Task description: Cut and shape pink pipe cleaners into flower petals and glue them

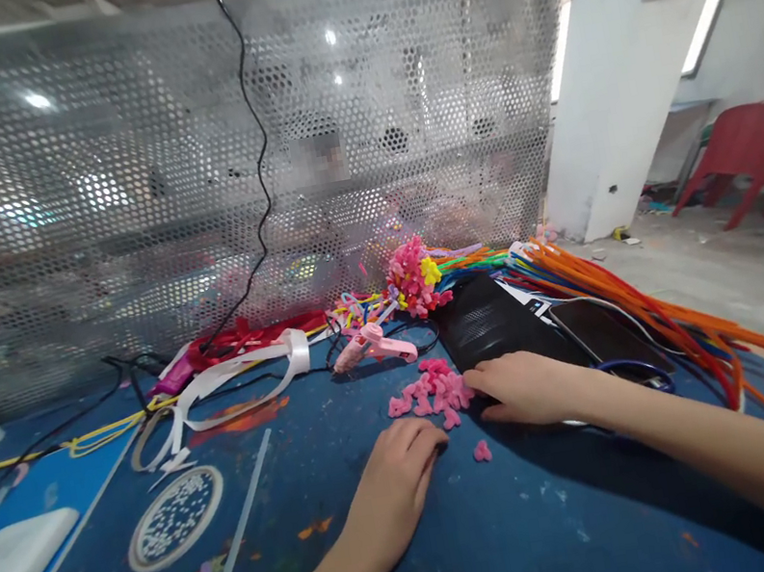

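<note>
A small heap of pink fuzzy pieces [436,392], like short bent bits of chenille stem, lies on the blue table. My right hand [525,386] reaches its right edge, fingertips touching the heap and thumb apart from the fingers. Just in front of the heap, my left hand [399,467] rests with its fingers together and curled down; whatever is under them is hidden. One loose pink piece [481,451] lies between my hands. Behind the heap is a pink glue gun [374,346], and a bunch of pink fuzzy flowers [415,275] sits farther back.
A black pouch [480,323] and a dark phone-like slab [603,337] lie by my right arm, beside long coloured chenille stems [635,307]. Leftward are white ribbon [235,369], a round dish of white beads [178,517] and a translucent stick [237,535]. A perforated metal screen [189,182] stands behind.
</note>
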Tool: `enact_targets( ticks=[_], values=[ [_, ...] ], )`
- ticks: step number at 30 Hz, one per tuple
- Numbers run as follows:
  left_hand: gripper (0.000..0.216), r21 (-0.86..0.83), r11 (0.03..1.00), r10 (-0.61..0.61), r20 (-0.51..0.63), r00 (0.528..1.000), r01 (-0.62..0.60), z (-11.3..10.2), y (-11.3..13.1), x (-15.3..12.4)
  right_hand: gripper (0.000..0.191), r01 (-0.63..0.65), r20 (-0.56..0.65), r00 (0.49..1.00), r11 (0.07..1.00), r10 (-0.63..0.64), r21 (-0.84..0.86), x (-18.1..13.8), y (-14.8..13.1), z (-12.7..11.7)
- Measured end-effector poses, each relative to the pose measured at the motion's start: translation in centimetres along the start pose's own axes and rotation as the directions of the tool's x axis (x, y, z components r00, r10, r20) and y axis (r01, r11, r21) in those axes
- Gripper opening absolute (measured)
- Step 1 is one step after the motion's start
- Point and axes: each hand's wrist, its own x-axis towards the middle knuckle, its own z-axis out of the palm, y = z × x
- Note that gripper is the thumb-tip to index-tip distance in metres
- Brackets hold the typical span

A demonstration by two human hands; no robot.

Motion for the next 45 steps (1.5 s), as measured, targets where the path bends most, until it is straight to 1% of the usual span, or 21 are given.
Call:
enact_targets(
  ticks=[3, 5, 8, 10, 12, 13, 15, 18, 21, 25, 27, 28, 30, 32, 33, 35, 38, 41, 43, 44, 45],
  values=[
    [0.025, 0.041, 0.999, 0.016, -0.026, 1.0, -0.015, 0.0, -0.4, -0.2, 0.024, -0.058, 0.013, 0.998, 0.997, 0.059, -0.044, 0.1, -0.5, -0.2],
    [0.026, 0.069, 0.997, 0.038, -0.108, 0.993, -0.031, 0.1, -0.9, -0.4, 0.028, -0.091, 0.012, 0.996, 0.994, 0.092, -0.056, 0.2, -1.0, -0.2],
    [0.025, 0.039, 0.998, 0.058, -0.27, 0.961, -0.049, 0.0, -1.5, -0.6, 0.033, -0.002, 0.02, 1.0, 0.998, 0.001, 0.056, 0.1, -1.7, -0.1],
    [0.017, -0.075, 0.997, -0.024, -0.375, 0.927, -0.005, -0.2, -1.5, -0.5, 0.036, 0.09, 0.038, 0.995, 0.985, -0.097, 0.144, 0.0, -1.8, 0.1],
    [0.005, -0.324, 0.94, -0.248, -0.438, 0.864, 0.105, -0.4, -1.1, -0.1, 0.034, 0.139, 0.033, 0.989, 0.973, -0.147, 0.183, 0.0, -1.7, 0.3],
    [0.007, -0.482, 0.862, -0.385, -0.421, 0.822, 0.157, -0.6, -0.9, 0.1, 0.029, 0.148, 0.023, 0.988, 0.97, -0.155, 0.191, 0.0, -1.6, 0.3],
    [0.019, -0.754, 0.623, -0.601, -0.292, 0.744, 0.208, -0.9, -0.3, 0.7, 0.027, 0.167, 0.009, 0.985, 0.961, -0.173, 0.222, -0.1, -1.4, 0.3],
    [0.03, -0.931, 0.308, -0.718, -0.092, 0.69, 0.197, -1.3, 0.1, 1.2, 0.034, 0.209, 0.062, 0.969, 0.926, -0.24, 0.315, -0.3, -1.1, -0.2],
    [0.033, -0.973, 0.172, -0.744, -0.025, 0.667, 0.155, -1.4, 0.0, 1.2, 0.037, 0.229, 0.16, 0.94, 0.905, -0.301, 0.358, -0.7, -1.0, -0.7],
    [0.037, -0.983, 0.121, -0.744, 0.002, 0.669, 0.138, -1.0, -0.4, 1.1, 0.009, 0.198, 0.184, 0.934, 0.872, -0.307, 0.448, -0.7, -1.3, -0.2],
    [0.037, -0.968, 0.158, -0.729, 0.02, 0.684, 0.196, -0.9, -0.4, 0.9, 0.005, 0.09, 0.187, 0.936, 0.717, -0.298, 0.692, -0.1, -1.8, 0.7],
    [0.035, -0.949, 0.214, -0.717, 0.009, 0.697, 0.232, -0.9, -0.3, 0.7, 0.006, 0.003, 0.179, 0.944, 0.551, -0.276, 0.834, 0.3, -2.2, 1.2],
    [0.026, -0.861, 0.427, -0.655, -0.082, 0.751, 0.278, -0.9, 0.1, 0.4, 0.008, -0.167, 0.175, 0.968, 0.058, -0.179, 0.984, 1.0, -3.1, 2.4],
    [0.011, -0.676, 0.694, -0.496, -0.2, 0.845, 0.248, -0.8, 0.8, 0.0, 0.011, -0.261, 0.227, 0.965, -0.409, -0.129, 0.875, 1.5, -4.0, 3.2],
    [0.005, -0.564, 0.8, -0.386, -0.226, 0.895, 0.202, -0.7, 1.1, -0.3, 0.012, -0.287, 0.252, 0.957, -0.571, -0.142, 0.769, 1.7, -4.3, 3.5],
    [0.014, -0.383, 0.92, -0.183, -0.221, 0.958, 0.087, -0.5, 1.8, -0.6, 0.015, -0.326, 0.275, 0.941, -0.755, -0.2, 0.569, 1.8, -4.8, 3.9],
    [0.026, -0.283, 0.959, -0.076, -0.244, 0.967, 0.004, -0.1, 1.9, -1.1, 0.021, -0.367, 0.315, 0.917, -0.83, -0.246, 0.42, 1.7, -4.9, 3.9],
    [0.027, -0.291, 0.955, -0.161, -0.331, 0.93, 0.062, 0.0, 1.0, -1.2, 0.03, -0.456, 0.436, 0.863, -0.761, -0.253, 0.461, 0.9, -4.9, 2.8],
    [0.022, -0.301, 0.944, -0.244, -0.358, 0.901, 0.136, 0.0, 0.1, -1.2, 0.038, -0.368, 0.423, 0.903, -0.649, -0.077, 0.666, -0.2, -4.7, 1.1],
    [0.02, -0.297, 0.939, -0.279, -0.357, 0.891, 0.175, 0.0, -0.3, -1.1, 0.039, -0.216, 0.309, 0.946, -0.512, 0.101, 0.831, -0.7, -4.5, 0.0],
    [0.02, -0.286, 0.935, -0.306, -0.35, 0.885, 0.21, 0.0, -0.7, -0.9, 0.038, -0.056, 0.148, 0.957, -0.342, 0.25, 0.938, -1.2, -4.2, -1.2]
  ],
)
